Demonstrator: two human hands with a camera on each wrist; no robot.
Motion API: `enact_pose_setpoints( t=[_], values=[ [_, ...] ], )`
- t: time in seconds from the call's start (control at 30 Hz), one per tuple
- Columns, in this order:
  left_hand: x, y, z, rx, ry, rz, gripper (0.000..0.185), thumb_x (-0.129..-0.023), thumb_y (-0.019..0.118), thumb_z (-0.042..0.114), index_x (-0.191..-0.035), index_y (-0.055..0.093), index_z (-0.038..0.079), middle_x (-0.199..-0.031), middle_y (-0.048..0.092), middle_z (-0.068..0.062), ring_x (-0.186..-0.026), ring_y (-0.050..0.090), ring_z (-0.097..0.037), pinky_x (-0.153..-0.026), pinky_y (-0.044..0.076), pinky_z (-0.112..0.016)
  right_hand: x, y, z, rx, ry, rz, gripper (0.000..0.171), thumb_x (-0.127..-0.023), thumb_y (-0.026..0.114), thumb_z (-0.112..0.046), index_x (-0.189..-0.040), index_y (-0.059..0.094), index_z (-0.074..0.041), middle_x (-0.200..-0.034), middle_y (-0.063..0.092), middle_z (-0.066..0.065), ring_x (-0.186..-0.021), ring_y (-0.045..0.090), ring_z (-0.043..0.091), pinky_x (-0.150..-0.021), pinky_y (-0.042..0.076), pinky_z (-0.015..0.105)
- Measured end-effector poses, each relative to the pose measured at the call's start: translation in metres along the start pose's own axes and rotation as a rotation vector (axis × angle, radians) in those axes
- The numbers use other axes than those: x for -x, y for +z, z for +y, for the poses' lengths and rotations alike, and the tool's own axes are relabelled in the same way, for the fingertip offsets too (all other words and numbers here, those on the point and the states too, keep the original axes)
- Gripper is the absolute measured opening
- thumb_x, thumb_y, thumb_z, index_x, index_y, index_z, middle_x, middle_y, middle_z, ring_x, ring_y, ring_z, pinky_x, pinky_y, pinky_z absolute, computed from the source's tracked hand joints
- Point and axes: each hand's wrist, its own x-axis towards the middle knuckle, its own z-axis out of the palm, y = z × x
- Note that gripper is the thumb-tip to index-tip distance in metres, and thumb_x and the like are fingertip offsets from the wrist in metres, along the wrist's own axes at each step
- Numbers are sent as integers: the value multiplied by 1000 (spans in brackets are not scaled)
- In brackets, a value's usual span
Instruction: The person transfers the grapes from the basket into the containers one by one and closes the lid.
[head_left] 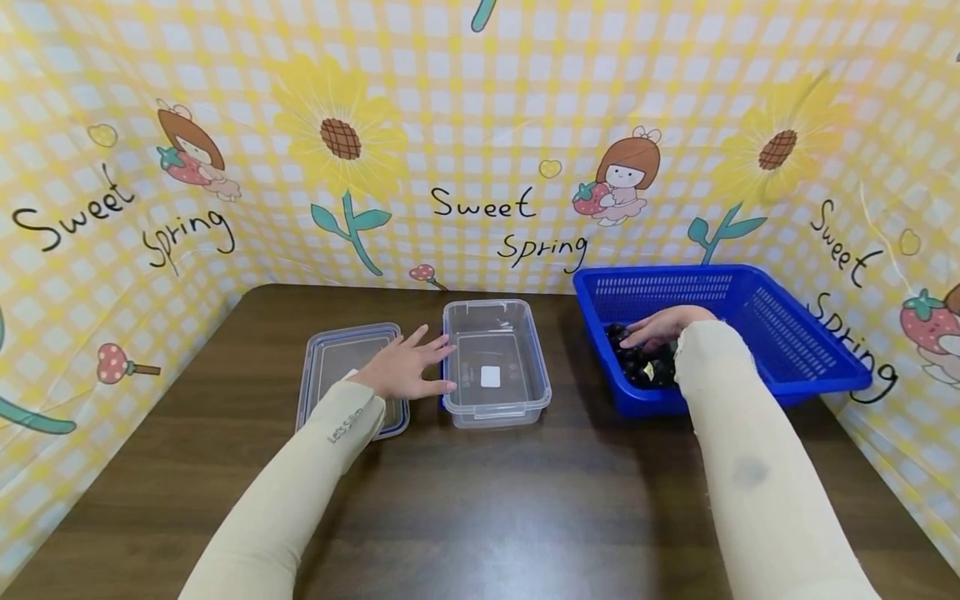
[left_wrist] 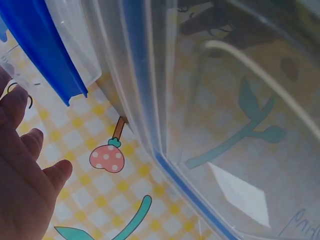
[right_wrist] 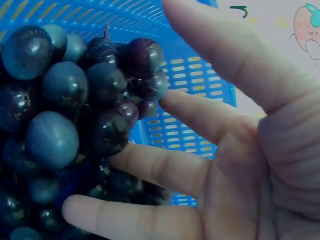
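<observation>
On the brown wood-grain table point(head_left: 480, 500), head view: one blue perforated plastic basket point(head_left: 817, 388) to your right, one clear rectangular plastic box point(head_left: 517, 417) mid-table, one clear rectangular lid with blue seal point(head_left: 333, 354) left of it. Box and lid: long axes run away from you. Pile of dark round glossy grapes point(head_left: 632, 368) sits at the basket's left side, too overlapped to count. Your left hand point(head_left: 405, 367) has fingers splayed wide at the box's left rim; can't tell if touching. Your right hand point(head_left: 667, 325) is down at the grapes.

Left wrist view: left fingers apart, near one blue plastic strip point(left_wrist: 42, 47); lid fills the right side.

Right wrist view: four right-hand digits visible, straight, wide, fingertips against grapes. One stem tip point(right_wrist: 106, 31) points up; cluster's long axis unclear.
</observation>
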Motion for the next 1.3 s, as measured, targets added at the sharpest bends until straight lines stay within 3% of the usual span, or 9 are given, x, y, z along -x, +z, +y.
enact_pose_setpoints(
  t=[0.33, 0.57, 0.73, 1.0, 1.17, 1.3],
  values=[
    [2, 2, -1, 22, -2, 12, 73, -92, 50, 55, -148, 37, 11, -155, 27, -10, -142, 11, -43, -107, 12, -67, -15, 0, -4, 137, 51, 6, 85, -95, 52, -44, -150, 10, 6, -141, 34, 39, -133, 27, 51, -107, 25, 61],
    [4, 2, 0, 18, -10, 20, 72, -92, 51, 55, -147, 39, 11, -154, 28, -9, -142, 12, -42, -107, 13, -67, -21, 7, -4, 10, 137, 42, 98, -89, 62, -45, -152, -1, -3, -152, -4, 34, -139, 2, 51, -109, 22, 58],
    [3, 1, 1, 26, 0, 16, 71, -92, 51, 54, -147, 39, 11, -154, 29, -9, -143, 12, -42, -108, 12, -67, -23, 11, 3, -70, 132, 41, 100, -89, 64, -39, -152, -5, -5, -152, -11, 33, -139, -2, 52, -109, 22, 60],
    [3, 2, 0, 27, -10, 14, 73, -91, 52, 56, -147, 39, 11, -154, 29, -9, -142, 13, -42, -108, 12, -67, -25, 16, 6, -18, 182, 129, 99, -86, 64, -48, -150, 11, 6, -151, 12, 34, -136, 18, 51, -105, 31, 59],
    [1, 2, 0, 37, 0, 23, 73, -91, 52, 56, -146, 40, 10, -153, 31, -10, -142, 14, -42, -107, 12, -67, -41, 10, 16, -72, 224, 162, 109, -78, 72, -52, -154, 6, -10, -155, 2, 29, -138, 11, 51, -101, 32, 64],
    [1, 2, -1, 27, 0, 21, 73, -91, 53, 56, -146, 40, 10, -153, 31, -10, -142, 15, -43, -107, 12, -68, -53, 4, 22, -126, 259, 185, 118, -68, 80, -52, -155, 5, -21, -156, -3, 25, -136, 15, 53, -92, 40, 65]
  ],
)
